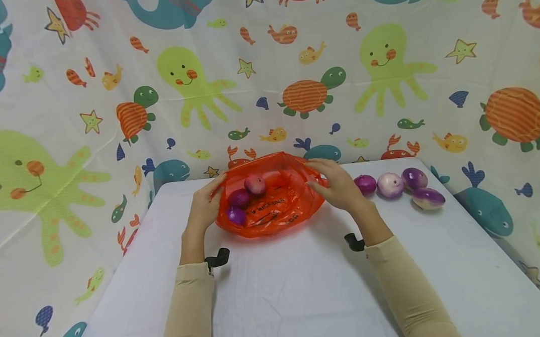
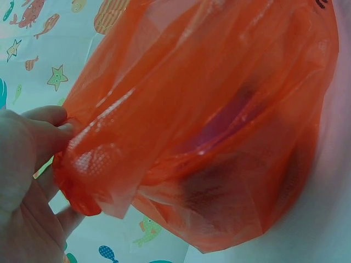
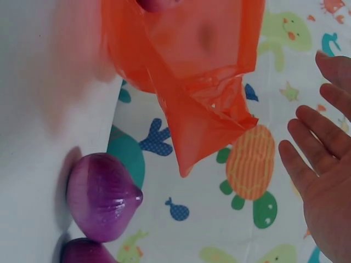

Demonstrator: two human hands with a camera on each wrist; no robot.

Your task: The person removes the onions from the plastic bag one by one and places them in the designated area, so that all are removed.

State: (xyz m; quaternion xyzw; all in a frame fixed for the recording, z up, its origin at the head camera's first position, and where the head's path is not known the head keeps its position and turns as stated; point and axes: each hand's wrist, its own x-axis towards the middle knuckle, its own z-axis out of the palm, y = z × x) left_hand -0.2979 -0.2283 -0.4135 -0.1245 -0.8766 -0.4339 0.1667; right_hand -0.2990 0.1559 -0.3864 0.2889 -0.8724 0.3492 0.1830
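A thin red plastic bag [image 1: 294, 210] stands with its mouth spread at the back of the table. Inside lie a pinkish onion [image 1: 254, 184], a dark purple onion [image 1: 238, 198] and a purple onion [image 1: 236, 216], grouped toward the bag's left side. My left hand [image 1: 206, 205] pinches the bag's left rim; in the left wrist view, thumb and fingers hold the gathered red plastic [image 2: 90, 164]. At the bag's right side is my right hand [image 1: 336, 185], its fingers extended. The right wrist view shows this hand [image 3: 329, 159] apart from the bag, holding nothing.
Several more onions sit at the table's back right, among them a whitish onion [image 1: 390, 185] and a purple-and-white onion [image 1: 428, 198]. A white cloth covers the table [image 1: 284, 288]. Behind hangs a sea-animal curtain [image 1: 265, 63].
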